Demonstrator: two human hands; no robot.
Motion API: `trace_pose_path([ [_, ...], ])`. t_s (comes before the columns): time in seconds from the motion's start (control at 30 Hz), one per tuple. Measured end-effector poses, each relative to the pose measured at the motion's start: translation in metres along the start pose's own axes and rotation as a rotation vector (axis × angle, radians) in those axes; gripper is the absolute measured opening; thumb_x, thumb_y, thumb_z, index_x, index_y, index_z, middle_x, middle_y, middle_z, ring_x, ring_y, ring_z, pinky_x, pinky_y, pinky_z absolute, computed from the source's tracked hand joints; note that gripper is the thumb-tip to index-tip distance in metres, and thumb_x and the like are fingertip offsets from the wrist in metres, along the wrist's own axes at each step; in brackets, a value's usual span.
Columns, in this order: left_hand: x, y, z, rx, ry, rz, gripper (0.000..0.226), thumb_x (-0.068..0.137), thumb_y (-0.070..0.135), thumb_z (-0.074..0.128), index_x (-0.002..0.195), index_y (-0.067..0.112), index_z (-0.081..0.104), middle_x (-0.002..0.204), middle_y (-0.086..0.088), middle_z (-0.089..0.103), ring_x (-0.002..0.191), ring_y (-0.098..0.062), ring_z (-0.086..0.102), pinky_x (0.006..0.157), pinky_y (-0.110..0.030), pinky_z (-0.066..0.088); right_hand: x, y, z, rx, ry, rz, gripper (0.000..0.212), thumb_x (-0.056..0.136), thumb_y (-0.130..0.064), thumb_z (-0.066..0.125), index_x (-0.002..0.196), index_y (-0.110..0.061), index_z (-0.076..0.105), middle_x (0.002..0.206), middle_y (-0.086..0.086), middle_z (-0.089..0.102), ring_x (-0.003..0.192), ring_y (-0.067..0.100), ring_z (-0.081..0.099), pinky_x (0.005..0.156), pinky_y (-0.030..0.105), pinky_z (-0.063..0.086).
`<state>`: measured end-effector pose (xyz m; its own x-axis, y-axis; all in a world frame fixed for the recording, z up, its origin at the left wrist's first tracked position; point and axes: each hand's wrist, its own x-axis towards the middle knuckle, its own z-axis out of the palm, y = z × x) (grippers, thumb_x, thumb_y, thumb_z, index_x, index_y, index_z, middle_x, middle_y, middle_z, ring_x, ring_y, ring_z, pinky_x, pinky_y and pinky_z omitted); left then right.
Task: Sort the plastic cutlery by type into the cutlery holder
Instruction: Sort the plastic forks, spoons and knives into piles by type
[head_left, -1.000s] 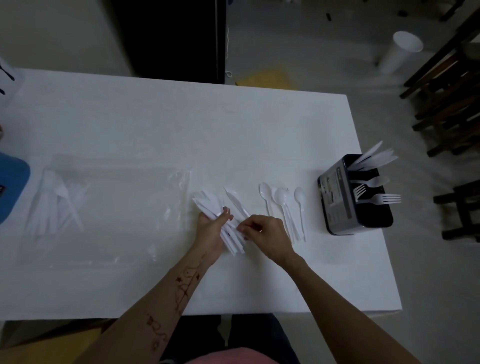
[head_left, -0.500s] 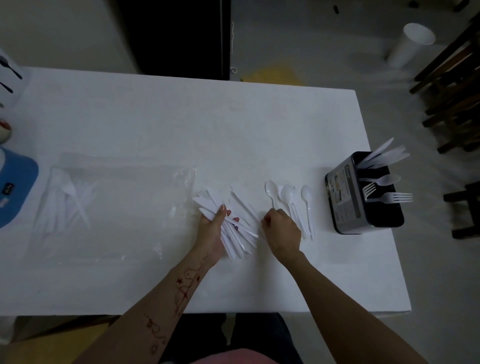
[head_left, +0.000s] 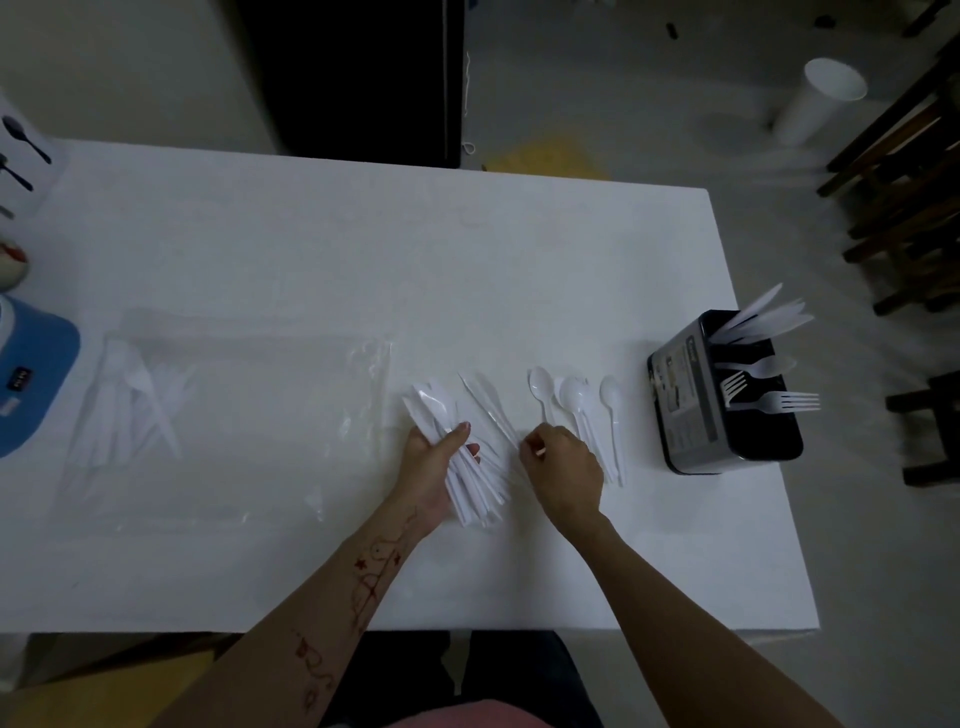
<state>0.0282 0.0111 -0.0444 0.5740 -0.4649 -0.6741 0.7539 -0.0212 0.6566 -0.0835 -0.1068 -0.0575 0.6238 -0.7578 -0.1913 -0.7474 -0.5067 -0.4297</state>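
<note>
My left hand (head_left: 434, 465) grips a fanned bundle of white plastic cutlery (head_left: 467, 457) just above the white table (head_left: 311, 249). My right hand (head_left: 561, 462) rests beside it with curled fingers, over the handles of several white spoons (head_left: 576, 400) that lie in a row. Loose knives (head_left: 488, 402) lie between the bundle and the spoons. At the table's right edge stands the black cutlery holder (head_left: 685, 395), with knives in its far section and forks and a spoon in the nearer ones.
A clear plastic bag (head_left: 223, 415) with more white cutlery lies flat on the left. A blue object (head_left: 31, 379) sits at the left edge. Dark wooden chairs (head_left: 904, 208) and a white cup (head_left: 815, 98) are on the floor to the right.
My right hand has moved right, from the bundle to the spoon handles. My left hand keeps its hold on the bundle, which is now fanned wider.
</note>
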Motion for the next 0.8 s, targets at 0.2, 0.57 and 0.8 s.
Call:
trace_pose_path([
  [0.2,-0.001,0.005,0.005,0.005,-0.049,0.021,0.021,0.086,0.013,0.067,0.106,0.007,0.060,0.086,-0.006,0.064,0.081,-0.018,0.065,0.065,-0.031,0.056,-0.007,-0.003,-0.024,0.643,-0.163,-0.032,0.008,0.092,-0.020,0.064,0.091,-0.017,0.072,0.083,-0.008,0.073,0.070,0.007,0.070,0.070,0.019,0.055],
  [0.57,-0.002,0.015,0.043,0.042,-0.102,0.094,0.031,0.089,0.008,0.063,0.117,0.002,0.053,0.095,-0.008,0.061,0.085,-0.023,0.063,0.079,-0.037,0.055,-0.012,0.004,-0.057,0.570,-0.153,-0.116,0.008,0.086,-0.023,0.073,0.088,-0.018,0.079,0.079,-0.009,0.075,0.069,0.006,0.068,0.069,0.023,0.055],
  [0.8,0.000,0.040,0.120,0.155,-0.159,0.231,0.042,0.091,0.007,0.059,0.128,-0.006,0.043,0.096,-0.007,0.059,0.082,-0.020,0.061,0.067,-0.026,0.053,0.010,0.026,-0.130,0.667,0.003,-0.021,0.019,0.091,-0.033,0.064,0.086,-0.018,0.074,0.075,-0.001,0.073,0.069,0.011,0.070,0.061,0.029,0.058],
])
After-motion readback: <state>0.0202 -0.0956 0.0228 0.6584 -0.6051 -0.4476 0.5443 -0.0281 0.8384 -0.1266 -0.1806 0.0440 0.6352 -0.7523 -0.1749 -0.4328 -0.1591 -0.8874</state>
